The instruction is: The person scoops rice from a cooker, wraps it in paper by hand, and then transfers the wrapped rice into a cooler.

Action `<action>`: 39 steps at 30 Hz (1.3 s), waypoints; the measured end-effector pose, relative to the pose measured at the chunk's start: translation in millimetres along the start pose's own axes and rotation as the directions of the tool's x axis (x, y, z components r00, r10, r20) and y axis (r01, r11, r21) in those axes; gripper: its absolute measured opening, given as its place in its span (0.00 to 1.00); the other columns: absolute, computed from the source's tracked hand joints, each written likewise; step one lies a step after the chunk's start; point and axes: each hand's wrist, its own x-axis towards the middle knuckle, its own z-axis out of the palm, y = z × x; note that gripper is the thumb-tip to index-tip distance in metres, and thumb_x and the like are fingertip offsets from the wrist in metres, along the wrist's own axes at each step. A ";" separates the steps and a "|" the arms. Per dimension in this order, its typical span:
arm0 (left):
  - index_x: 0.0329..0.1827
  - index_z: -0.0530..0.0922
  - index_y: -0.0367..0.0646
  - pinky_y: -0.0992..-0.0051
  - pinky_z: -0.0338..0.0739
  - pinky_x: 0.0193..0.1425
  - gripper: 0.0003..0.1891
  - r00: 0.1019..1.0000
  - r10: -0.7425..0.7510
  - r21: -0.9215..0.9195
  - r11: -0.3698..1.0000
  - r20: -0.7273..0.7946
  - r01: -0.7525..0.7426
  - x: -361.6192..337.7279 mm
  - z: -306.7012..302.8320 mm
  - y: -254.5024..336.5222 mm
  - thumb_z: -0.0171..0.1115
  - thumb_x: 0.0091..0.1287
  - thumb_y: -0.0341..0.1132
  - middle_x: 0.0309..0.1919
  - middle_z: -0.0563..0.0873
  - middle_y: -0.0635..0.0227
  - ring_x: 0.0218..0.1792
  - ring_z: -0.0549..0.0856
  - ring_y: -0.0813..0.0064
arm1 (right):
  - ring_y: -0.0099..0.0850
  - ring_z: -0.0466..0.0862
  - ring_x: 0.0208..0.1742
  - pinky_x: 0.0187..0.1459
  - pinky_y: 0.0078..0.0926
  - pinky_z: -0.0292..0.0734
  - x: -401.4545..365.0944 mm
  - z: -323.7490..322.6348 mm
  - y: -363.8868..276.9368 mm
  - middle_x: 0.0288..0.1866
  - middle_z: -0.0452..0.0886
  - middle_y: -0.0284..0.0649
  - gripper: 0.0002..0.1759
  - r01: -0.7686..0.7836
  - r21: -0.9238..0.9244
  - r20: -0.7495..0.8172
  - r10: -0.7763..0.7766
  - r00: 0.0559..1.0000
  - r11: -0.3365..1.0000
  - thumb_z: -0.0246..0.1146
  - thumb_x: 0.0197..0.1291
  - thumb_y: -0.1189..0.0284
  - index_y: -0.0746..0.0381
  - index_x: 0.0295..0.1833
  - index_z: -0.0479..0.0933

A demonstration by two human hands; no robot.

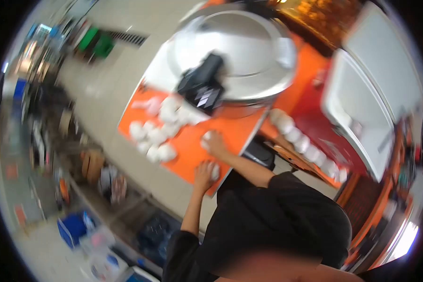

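Observation:
My left hand (204,175) is curled round a white dough ball (215,172) near the front edge of the orange table (188,162). Farther up the table, my right hand (215,144) closes on another white dough ball (206,138). Both balls rest at table level and are partly covered by fingers. To the left of my hands lies a loose group of several white dough balls (156,136). Motion blur hides fine detail of the fingers.
A large round steel lid or tray (249,51) stands behind, with a black device (204,84) at its near edge. At the right, several white rounds (303,143) lie in a row beside an opened red and white cooler (336,110). Shelving (94,197) runs along the left.

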 end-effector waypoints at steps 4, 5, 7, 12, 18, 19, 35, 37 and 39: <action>0.64 0.66 0.42 0.51 0.66 0.61 0.43 0.982 0.150 0.097 0.982 0.116 -0.161 12.5 -7.1 6.2 0.74 0.41 0.37 0.57 0.72 0.52 0.59 0.71 0.50 | 0.39 0.70 0.62 0.61 0.39 0.69 -49.7 -101.1 48.2 0.58 0.71 0.46 0.38 -0.267 0.848 0.335 -0.072 0.940 0.458 0.73 0.46 0.67 0.52 0.65 0.66; 0.64 0.65 0.41 0.51 0.66 0.61 0.44 0.976 0.159 0.102 0.979 0.149 -0.175 15.5 -8.4 9.7 0.75 0.40 0.37 0.56 0.72 0.51 0.58 0.71 0.49 | 0.34 0.70 0.62 0.60 0.35 0.69 -78.1 -163.1 59.7 0.59 0.71 0.43 0.37 -0.285 0.914 0.344 -0.179 0.922 0.289 0.72 0.48 0.68 0.54 0.65 0.65; 0.64 0.65 0.41 0.52 0.66 0.61 0.46 0.974 0.177 0.044 0.982 0.139 -0.185 20.9 -0.8 16.5 0.76 0.38 0.37 0.55 0.72 0.51 0.58 0.71 0.48 | 0.28 0.68 0.64 0.62 0.32 0.67 -145.5 -284.3 96.5 0.61 0.70 0.37 0.35 -0.167 0.981 0.190 -0.370 0.910 0.095 0.69 0.51 0.72 0.59 0.65 0.65; 0.63 0.63 0.39 0.57 0.69 0.62 0.46 0.959 0.102 -0.386 0.922 0.265 0.009 60.5 -5.3 86.9 0.77 0.36 0.30 0.53 0.72 0.52 0.58 0.72 0.50 | 0.36 0.70 0.65 0.65 0.34 0.65 -268.3 -535.6 220.8 0.63 0.69 0.42 0.39 0.086 0.671 -0.022 -0.097 0.995 0.736 0.71 0.47 0.72 0.56 0.67 0.65; 0.66 0.62 0.43 0.68 0.69 0.62 0.45 0.900 0.315 -0.786 0.617 0.300 0.046 141.1 -78.3 295.9 0.73 0.39 0.26 0.53 0.70 0.63 0.57 0.72 0.65 | 0.48 0.73 0.57 0.59 0.44 0.71 -294.3 -456.1 447.8 0.60 0.69 0.50 0.42 -0.376 -0.453 -0.226 0.303 0.926 0.808 0.72 0.44 0.69 0.45 0.67 0.64; 0.66 0.62 0.43 0.68 0.69 0.62 0.45 0.900 0.316 -0.780 0.625 0.302 0.043 142.8 -94.7 324.7 0.73 0.39 0.26 0.53 0.70 0.63 0.57 0.72 0.65 | 0.48 0.73 0.58 0.59 0.44 0.71 -297.4 -427.1 490.7 0.62 0.68 0.50 0.43 -0.298 -0.633 -0.274 0.153 0.950 0.715 0.72 0.44 0.68 0.46 0.68 0.63; 0.68 0.58 0.40 0.66 0.76 0.56 0.49 0.979 0.179 -0.914 0.406 0.098 0.017 122.3 -93.5 395.4 0.76 0.39 0.29 0.53 0.72 0.60 0.52 0.77 0.66 | 0.53 0.65 0.62 0.64 0.44 0.61 -243.4 -335.2 577.9 0.63 0.62 0.48 0.44 -0.281 0.418 -0.060 0.335 0.940 0.864 0.57 0.32 0.87 0.57 0.63 0.57; 0.68 0.59 0.40 0.65 0.73 0.59 0.50 0.958 0.278 -0.964 0.265 0.072 -0.005 151.0 -115.3 447.2 0.77 0.38 0.30 0.55 0.71 0.60 0.55 0.75 0.66 | 0.51 0.66 0.63 0.63 0.42 0.62 -236.1 -323.7 579.4 0.61 0.65 0.47 0.42 -0.315 0.582 -0.030 0.406 0.913 0.750 0.56 0.33 0.88 0.56 0.61 0.58; 0.68 0.59 0.39 0.65 0.71 0.62 0.50 0.926 0.376 -0.959 0.273 0.036 -0.074 182.8 -131.3 488.5 0.77 0.39 0.31 0.56 0.71 0.60 0.58 0.73 0.66 | 0.47 0.71 0.60 0.61 0.41 0.65 -230.4 -313.6 576.4 0.56 0.72 0.46 0.35 0.054 0.809 -0.379 0.450 0.808 0.585 0.51 0.40 0.88 0.55 0.59 0.65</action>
